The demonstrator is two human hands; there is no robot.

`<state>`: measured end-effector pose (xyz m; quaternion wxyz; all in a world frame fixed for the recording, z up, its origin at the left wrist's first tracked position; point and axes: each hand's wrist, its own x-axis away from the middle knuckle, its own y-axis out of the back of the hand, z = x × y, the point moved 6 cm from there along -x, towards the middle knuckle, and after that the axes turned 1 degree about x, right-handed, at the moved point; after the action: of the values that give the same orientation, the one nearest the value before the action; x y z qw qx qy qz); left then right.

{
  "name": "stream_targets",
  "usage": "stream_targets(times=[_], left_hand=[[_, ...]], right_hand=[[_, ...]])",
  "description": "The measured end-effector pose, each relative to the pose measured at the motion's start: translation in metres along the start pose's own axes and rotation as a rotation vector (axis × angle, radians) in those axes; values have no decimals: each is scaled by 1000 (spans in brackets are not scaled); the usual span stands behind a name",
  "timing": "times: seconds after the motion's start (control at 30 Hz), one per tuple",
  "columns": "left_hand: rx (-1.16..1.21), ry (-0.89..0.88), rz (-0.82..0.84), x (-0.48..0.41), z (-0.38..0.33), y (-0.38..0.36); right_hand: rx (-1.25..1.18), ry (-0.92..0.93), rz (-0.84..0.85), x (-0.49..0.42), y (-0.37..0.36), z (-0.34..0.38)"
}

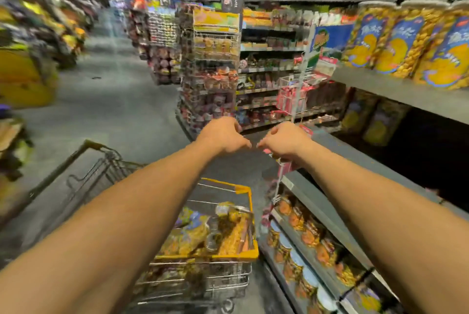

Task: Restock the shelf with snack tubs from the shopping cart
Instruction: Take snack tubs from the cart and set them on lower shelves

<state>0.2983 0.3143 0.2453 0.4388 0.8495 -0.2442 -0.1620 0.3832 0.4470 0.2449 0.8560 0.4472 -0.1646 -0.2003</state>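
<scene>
Both my arms stretch forward over the aisle. My left hand (224, 134) and my right hand (284, 140) hang side by side with fingers curled down, and neither holds anything. Below them stands the shopping cart (243, 254) with a yellow rim, holding several snack tubs (200, 235) of yellow snacks. On the shelf (396, 90) at the upper right stand three tall snack tubs (401, 42) with blue and yellow labels. The view is blurred by motion.
Lower shelves (327, 214) on the right carry rows of orange-lidded jars (308, 231). A wire display rack (210, 80) stands ahead in the aisle. A second cart handle (83, 151) shows at left. Grey floor (114, 100) runs ahead on the left.
</scene>
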Motion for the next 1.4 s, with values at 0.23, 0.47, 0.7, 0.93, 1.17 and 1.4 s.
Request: stream_targets(times=[0.23, 0.47, 0.7, 0.93, 1.17, 1.4], left_hand=[[12, 281, 33, -9, 132, -24], [18, 476, 127, -27, 216, -84], [-92, 637, 366, 7, 316, -139], [-435, 534, 569, 10, 390, -179], [-625, 212, 835, -2, 420, -239], [-675, 62, 1013, -7, 412, -266]], right_hand=[[-18, 56, 225, -58, -125, 31], [32, 67, 430, -122, -217, 7], [103, 62, 606, -155, -311, -7], [349, 97, 687, -175, -388, -46], [754, 372, 734, -168, -455, -113], [1286, 623, 800, -160, -487, -154]])
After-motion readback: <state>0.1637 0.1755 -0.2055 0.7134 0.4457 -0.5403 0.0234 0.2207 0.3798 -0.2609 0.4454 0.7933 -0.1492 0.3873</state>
